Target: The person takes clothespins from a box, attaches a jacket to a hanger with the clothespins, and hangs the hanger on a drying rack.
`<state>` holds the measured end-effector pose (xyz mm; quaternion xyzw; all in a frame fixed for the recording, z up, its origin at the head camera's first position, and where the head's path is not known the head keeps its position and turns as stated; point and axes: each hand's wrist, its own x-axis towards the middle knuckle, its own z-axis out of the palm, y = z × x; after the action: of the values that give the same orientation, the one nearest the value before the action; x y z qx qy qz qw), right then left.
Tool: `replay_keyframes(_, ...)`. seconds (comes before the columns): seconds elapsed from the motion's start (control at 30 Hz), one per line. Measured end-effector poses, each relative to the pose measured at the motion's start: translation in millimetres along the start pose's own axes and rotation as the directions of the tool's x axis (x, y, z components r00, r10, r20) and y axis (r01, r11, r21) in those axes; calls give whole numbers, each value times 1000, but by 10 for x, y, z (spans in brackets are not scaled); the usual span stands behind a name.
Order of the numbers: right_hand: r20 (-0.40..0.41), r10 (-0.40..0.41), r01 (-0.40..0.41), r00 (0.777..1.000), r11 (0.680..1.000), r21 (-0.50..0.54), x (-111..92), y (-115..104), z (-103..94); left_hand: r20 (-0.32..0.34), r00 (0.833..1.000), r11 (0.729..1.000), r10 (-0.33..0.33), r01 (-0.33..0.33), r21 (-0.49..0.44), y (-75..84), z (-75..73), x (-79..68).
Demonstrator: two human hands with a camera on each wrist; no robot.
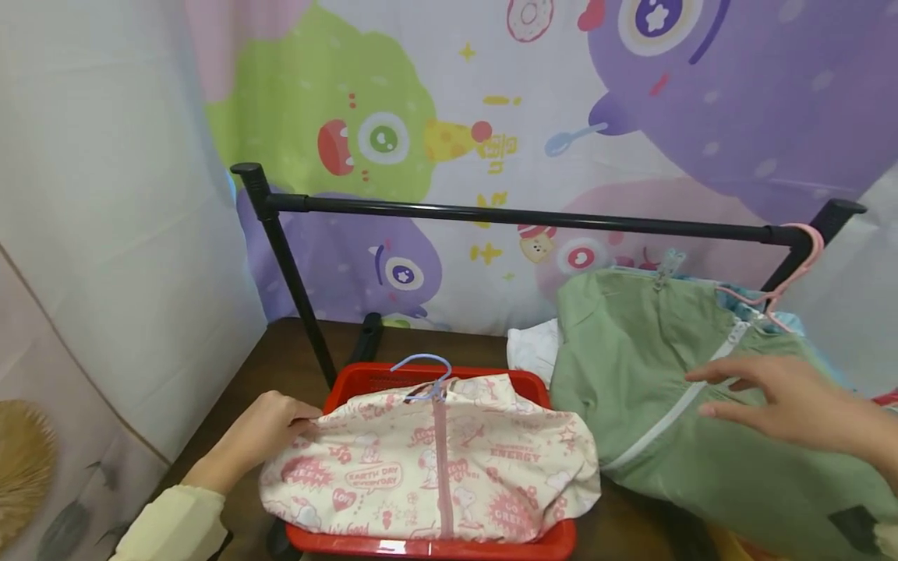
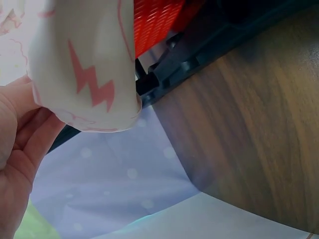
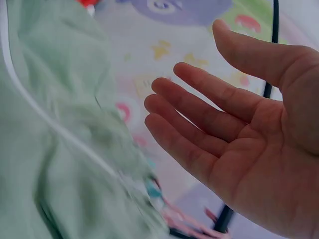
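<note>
The left arm [image 1: 210, 471] reaches in from the lower left, its sleeve [image 1: 168, 526] ending on the forearm; the left hand [image 1: 263, 425] has its back upward, thumb [image 2: 21, 95] and bent fingers [image 2: 42, 135] pinching, the fingertips out of sight. The right arm [image 1: 873, 436] enters from the right, and the right hand [image 1: 793, 401] hovers loose and holding nothing, fingers slightly bent and near one another, thumb [image 3: 249, 55] spread well apart, palm [image 3: 264, 184] facing the wrist view.

The printed jacket [image 1: 379, 467] looks like matt cloth, the basket [image 1: 393, 546] glossy plastic, the tabletop [image 2: 249, 114] wood
</note>
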<state>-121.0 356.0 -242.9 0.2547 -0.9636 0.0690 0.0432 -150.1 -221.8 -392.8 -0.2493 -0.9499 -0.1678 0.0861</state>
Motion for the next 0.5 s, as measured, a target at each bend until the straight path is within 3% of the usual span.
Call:
replay_keyframes(0.1,-62,16,-20,998,998,-58,-36,98,-132,-4,1000,1000,-14,14,3,1,-5,-22)
replay_keyframes(0.27,-69,120,-128,990,984,-125,-23,190,-340,-15,999,999,-47,47,-3,2,-25,-22)
replay_keyframes(0.5,-126,189,-202,974,974,-101,-49,474,-504,-47,998,999,-51,50,-15,-3,-48,9)
